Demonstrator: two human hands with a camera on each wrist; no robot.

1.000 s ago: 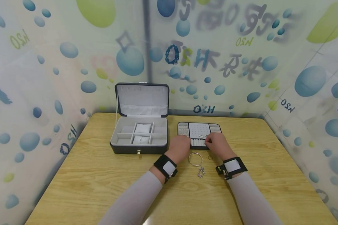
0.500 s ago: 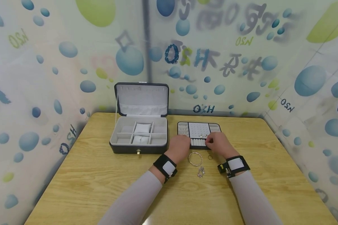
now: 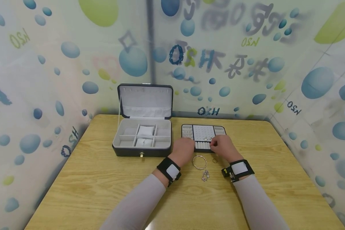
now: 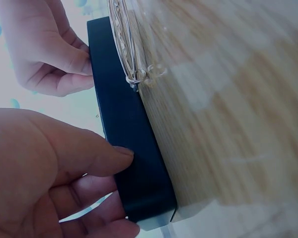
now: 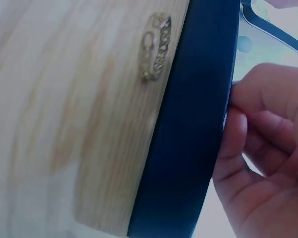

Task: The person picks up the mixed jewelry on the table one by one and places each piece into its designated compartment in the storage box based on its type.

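Observation:
A black-edged jewelry tray (image 3: 203, 131) with pale ring rolls and a dotted earring pad lies on the table. My left hand (image 3: 184, 150) grips its front left corner; in the left wrist view the thumb (image 4: 120, 154) presses the dark front wall, with the fingers below. At the front ring rolls, my right hand (image 3: 225, 148) pinches with thumb and forefinger (image 5: 238, 131). Something tiny and dark shows between those fingertips, too hidden to identify. Small studs (image 3: 208, 139) sit on the pad. In front of the tray lie a bangle (image 3: 199, 169), a ring (image 3: 214, 161) and silvery jewelry (image 3: 205, 175).
Left of the tray stands an open jewelry box (image 3: 142, 152), its lid (image 3: 145, 101) leaning back. It has several compartments, two with white cushions (image 3: 145, 131). A patterned wall covering (image 3: 235, 105) rises behind the wooden table (image 3: 109, 185).
The right wrist has shifted slightly right and turned a little while the fingertips stay at the tray's front rolls. The left hand, tray and loose jewelry hold their places.

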